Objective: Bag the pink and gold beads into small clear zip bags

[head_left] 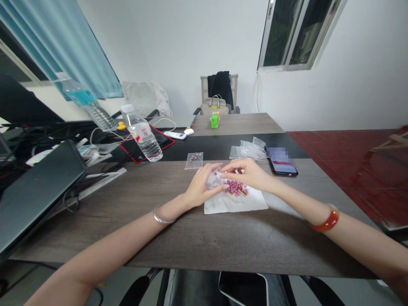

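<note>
Well, bag [212, 181] in left hand [200, 187]

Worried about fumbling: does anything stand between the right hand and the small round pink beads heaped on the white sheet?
Nothing visible does: the pink beads appear just below the right hand. The left hand has only its thumb tip at their left edge.

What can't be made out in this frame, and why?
All in the head view:
Right hand: its fingertips are too small to show whether they pinch a bead.
Clear bag at the left hand: partly hidden by fingers, contents unclear.
Pink beads on the white sheet: too small and crowded to count.
Black phone: screen partly pixelated.
White-edged device: cut off by the bottom edge.
</note>
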`<action>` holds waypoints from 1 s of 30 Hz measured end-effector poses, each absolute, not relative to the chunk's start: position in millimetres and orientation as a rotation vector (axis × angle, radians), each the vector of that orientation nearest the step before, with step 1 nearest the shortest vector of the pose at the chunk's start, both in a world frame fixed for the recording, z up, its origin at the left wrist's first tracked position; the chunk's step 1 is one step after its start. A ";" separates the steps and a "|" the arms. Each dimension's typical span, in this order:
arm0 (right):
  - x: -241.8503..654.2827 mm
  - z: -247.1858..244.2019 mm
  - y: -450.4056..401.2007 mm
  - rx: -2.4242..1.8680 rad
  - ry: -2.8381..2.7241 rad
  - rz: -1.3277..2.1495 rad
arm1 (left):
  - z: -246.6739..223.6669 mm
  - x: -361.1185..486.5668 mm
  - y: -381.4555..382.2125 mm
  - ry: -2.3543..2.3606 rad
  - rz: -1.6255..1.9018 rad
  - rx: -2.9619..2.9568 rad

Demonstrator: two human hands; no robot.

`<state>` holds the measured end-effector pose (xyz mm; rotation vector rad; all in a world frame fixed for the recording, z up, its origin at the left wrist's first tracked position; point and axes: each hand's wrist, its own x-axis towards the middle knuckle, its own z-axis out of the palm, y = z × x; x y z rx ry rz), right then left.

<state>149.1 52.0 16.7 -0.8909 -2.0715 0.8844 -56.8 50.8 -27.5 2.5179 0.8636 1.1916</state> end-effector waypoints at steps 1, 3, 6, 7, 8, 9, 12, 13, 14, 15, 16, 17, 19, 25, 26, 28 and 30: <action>149.6 16.6 52.7 -0.897 -2.068 0.882 | -27.2 -56.9 50.8 0.874 1.194 2.517; 152.1 17.6 55.5 -0.940 -2.039 0.858 | -26.5 -57.0 50.7 0.896 1.203 2.516; 157.2 19.6 60.9 -1.068 -2.001 0.798 | -25.5 -57.4 50.3 0.904 1.234 2.506; 158.6 20.2 62.0 -1.117 -2.011 0.775 | -25.3 -57.6 50.2 0.908 1.249 2.499; 159.5 20.8 62.4 -1.167 -2.040 0.741 | -25.3 -57.8 50.0 0.916 1.261 2.491; 159.9 21.5 61.8 -1.214 -2.090 0.693 | -25.4 -58.1 49.9 0.929 1.272 2.482; 157.2 23.0 53.8 -1.288 -2.326 0.546 | -26.1 -59.0 49.7 0.962 1.298 2.454; 155.4 23.0 49.9 -1.289 -2.407 0.530 | -26.3 -59.1 49.6 0.961 1.309 2.445; 153.3 22.7 45.8 -1.273 -2.478 0.532 | -26.3 -59.1 49.5 0.955 1.322 2.438; 151.3 22.1 42.0 -1.252 -2.535 0.544 | -26.3 -59.1 49.4 0.945 1.331 2.434; 149.5 21.0 38.8 -1.234 -2.574 0.550 | -26.2 -59.0 49.3 0.934 1.338 2.432; 148.1 19.7 36.4 -1.218 -2.595 0.550 | -26.0 -58.9 49.2 0.926 1.341 2.431; 146.5 16.8 34.2 -1.197 -2.605 0.546 | -25.7 -59.0 49.1 0.920 1.337 2.428; 147.2 10.9 37.2 -1.238 -2.575 0.584 | -25.9 -59.5 48.3 0.948 1.297 2.450; 147.5 11.0 37.9 -1.241 -2.583 0.587 | -25.8 -59.1 48.0 0.957 1.299 2.462; 148.1 12.6 39.7 -1.235 -2.591 0.588 | -25.2 -57.9 47.0 0.975 1.326 2.479; 149.3 16.3 42.6 -1.213 -2.557 0.583 | -24.4 -56.4 46.1 1.003 1.361 2.483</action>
